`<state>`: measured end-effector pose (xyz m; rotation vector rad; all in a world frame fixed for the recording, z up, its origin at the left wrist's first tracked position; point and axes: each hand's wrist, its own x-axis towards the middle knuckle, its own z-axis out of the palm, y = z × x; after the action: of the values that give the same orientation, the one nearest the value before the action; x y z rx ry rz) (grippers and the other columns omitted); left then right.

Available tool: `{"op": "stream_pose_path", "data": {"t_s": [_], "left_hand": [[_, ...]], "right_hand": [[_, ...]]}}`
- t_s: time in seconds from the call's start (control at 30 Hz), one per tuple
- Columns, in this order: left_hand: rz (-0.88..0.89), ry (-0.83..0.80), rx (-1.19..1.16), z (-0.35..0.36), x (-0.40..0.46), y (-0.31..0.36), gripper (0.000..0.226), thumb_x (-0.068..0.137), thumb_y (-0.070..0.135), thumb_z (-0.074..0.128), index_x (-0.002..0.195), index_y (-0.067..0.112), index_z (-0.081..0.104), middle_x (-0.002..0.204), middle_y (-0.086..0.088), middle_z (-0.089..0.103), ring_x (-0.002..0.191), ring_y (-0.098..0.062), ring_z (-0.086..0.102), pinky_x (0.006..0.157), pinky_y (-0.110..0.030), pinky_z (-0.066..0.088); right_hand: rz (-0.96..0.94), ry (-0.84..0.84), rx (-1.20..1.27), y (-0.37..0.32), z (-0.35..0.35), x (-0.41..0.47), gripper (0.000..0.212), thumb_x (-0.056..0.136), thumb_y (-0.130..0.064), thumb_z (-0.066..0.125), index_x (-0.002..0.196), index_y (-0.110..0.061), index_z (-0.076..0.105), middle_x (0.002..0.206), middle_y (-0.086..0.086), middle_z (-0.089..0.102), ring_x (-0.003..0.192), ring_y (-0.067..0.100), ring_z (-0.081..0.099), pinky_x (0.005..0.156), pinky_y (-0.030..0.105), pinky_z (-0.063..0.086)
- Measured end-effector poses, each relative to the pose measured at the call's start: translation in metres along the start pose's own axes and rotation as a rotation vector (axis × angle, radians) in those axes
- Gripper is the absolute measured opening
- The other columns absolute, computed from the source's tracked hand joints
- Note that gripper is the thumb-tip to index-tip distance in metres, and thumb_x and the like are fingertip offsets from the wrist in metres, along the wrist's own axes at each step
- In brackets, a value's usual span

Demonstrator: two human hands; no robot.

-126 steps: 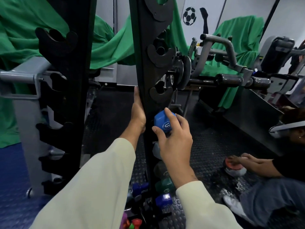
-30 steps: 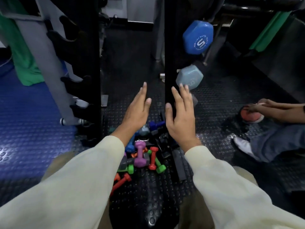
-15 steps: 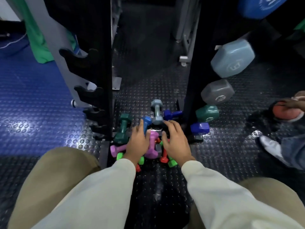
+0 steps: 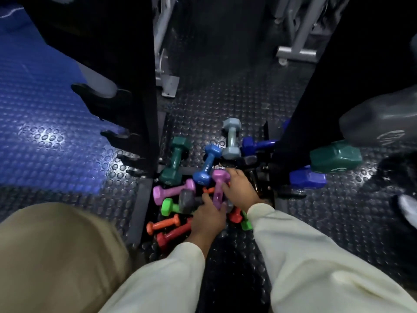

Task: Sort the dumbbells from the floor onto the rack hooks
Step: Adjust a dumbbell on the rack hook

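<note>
Several small coloured dumbbells lie heaped on the black studded floor between the rack's uprights: dark green (image 4: pixel 174 163), blue (image 4: pixel 207 166), pale grey (image 4: pixel 231 138), navy (image 4: pixel 257 144), pink (image 4: pixel 171 193), orange (image 4: pixel 162 225), red (image 4: pixel 173 236). My right hand (image 4: pixel 241 188) curls round a purple dumbbell (image 4: pixel 218 186) in the heap. My left hand (image 4: pixel 207 218) closes on the handle of a dark grey dumbbell (image 4: pixel 187 201). The right upright (image 4: pixel 304 98) carries grey (image 4: pixel 379 123), green (image 4: pixel 334 159) and violet (image 4: pixel 306 179) dumbbells. Bare hooks (image 4: pixel 117 136) line the left upright (image 4: pixel 135 86).
My knee in khaki trousers (image 4: pixel 56 256) fills the lower left. A blue studded mat (image 4: pixel 45 109) lies left of the rack. Grey machine feet (image 4: pixel 169 86) stand behind the heap. Another person's white shoe (image 4: pixel 408 208) shows at the right edge.
I have crouched closer to the heap. My left hand slid back and right to the grey dumbbell, and my right hand moved onto the purple one.
</note>
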<state>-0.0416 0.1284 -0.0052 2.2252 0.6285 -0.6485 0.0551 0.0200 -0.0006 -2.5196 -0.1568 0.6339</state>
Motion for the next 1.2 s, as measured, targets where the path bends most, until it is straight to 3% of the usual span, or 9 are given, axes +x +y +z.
{"op": "stream_pose_path", "data": {"t_s": [0.17,0.3,0.43,0.53,0.63,0.77,0.97,1.13,1.2], "left_hand": [[-0.173,-0.180,-0.166,0.007,0.017,0.006,0.078,0.101,0.062,0.049,0.150,0.009,0.021,0.145,-0.020,0.055,0.125,-0.037,0.060,0.102,-0.042,0.051],[-0.305,-0.268,-0.615,0.013,0.027,-0.001,0.065,0.101,0.060,0.052,0.149,0.027,0.023,0.136,0.003,0.050,0.105,-0.026,0.060,0.083,-0.044,0.059],[-0.392,-0.262,-0.900,0.021,0.036,-0.004,0.059,0.097,0.061,0.061,0.133,0.020,0.041,0.127,-0.003,0.061,0.106,-0.019,0.061,0.091,-0.042,0.055],[-0.383,-0.149,-0.925,0.025,0.036,-0.009,0.040,0.097,0.048,0.069,0.112,0.022,0.042,0.104,-0.005,0.061,0.082,-0.018,0.060,0.088,-0.048,0.060],[-0.357,-0.041,-0.871,0.020,0.034,-0.011,0.029,0.095,0.022,0.070,0.102,0.027,0.043,0.109,-0.013,0.062,0.070,-0.020,0.060,0.076,-0.048,0.063],[-0.274,0.033,-0.822,0.007,0.020,0.001,0.040,0.086,0.015,0.074,0.104,0.031,0.042,0.114,-0.013,0.061,0.075,-0.024,0.067,0.062,-0.040,0.065],[-0.135,0.157,-0.800,-0.041,0.001,0.028,0.052,0.074,0.006,0.083,0.103,0.030,0.048,0.096,-0.006,0.064,0.079,-0.021,0.066,0.077,-0.043,0.064],[0.011,0.218,-0.804,-0.090,-0.024,0.041,0.050,0.068,0.008,0.087,0.103,0.031,0.059,0.106,-0.004,0.072,0.093,-0.023,0.072,0.086,-0.049,0.063],[0.084,0.246,-0.814,-0.109,-0.036,0.046,0.056,0.060,0.014,0.089,0.106,0.033,0.063,0.107,0.001,0.073,0.096,-0.022,0.073,0.089,-0.051,0.062]], "right_hand": [[0.058,-0.093,0.016,0.004,0.010,0.033,0.051,0.101,-0.020,0.062,0.149,-0.009,0.047,0.144,0.022,0.056,0.132,0.041,0.054,0.109,0.041,0.043],[0.046,-0.167,-0.007,0.005,0.015,0.044,0.058,0.101,-0.017,0.066,0.154,-0.007,0.045,0.153,0.022,0.048,0.144,0.041,0.042,0.117,0.037,0.032],[0.146,-0.080,0.109,0.006,0.014,0.045,0.053,0.086,-0.019,0.083,0.130,-0.010,0.054,0.133,0.018,0.053,0.115,0.032,0.054,0.095,0.029,0.038],[0.186,0.006,0.161,0.008,0.012,0.034,0.047,0.081,-0.022,0.087,0.109,-0.015,0.050,0.120,0.015,0.055,0.097,0.027,0.052,0.089,0.035,0.043],[0.181,0.115,0.192,0.011,0.007,0.018,0.042,0.081,-0.026,0.085,0.102,-0.020,0.049,0.114,0.009,0.057,0.101,0.030,0.060,0.091,0.040,0.050],[0.178,0.139,0.229,0.008,-0.014,0.003,0.065,0.087,-0.026,0.080,0.146,-0.018,0.056,0.136,0.013,0.053,0.121,0.032,0.058,0.109,0.035,0.044],[0.157,0.259,0.413,-0.005,-0.052,-0.029,0.039,0.086,-0.031,0.081,0.124,-0.026,0.075,0.111,0.004,0.072,0.107,0.020,0.063,0.092,0.026,0.044],[0.100,0.374,0.659,-0.042,-0.084,-0.066,0.023,0.090,-0.024,0.079,0.111,-0.030,0.069,0.097,-0.014,0.070,0.091,0.005,0.068,0.086,0.028,0.054],[0.103,0.419,0.740,-0.058,-0.092,-0.081,0.023,0.088,-0.029,0.081,0.103,-0.034,0.065,0.095,-0.013,0.070,0.089,0.010,0.071,0.088,0.033,0.058]]}}
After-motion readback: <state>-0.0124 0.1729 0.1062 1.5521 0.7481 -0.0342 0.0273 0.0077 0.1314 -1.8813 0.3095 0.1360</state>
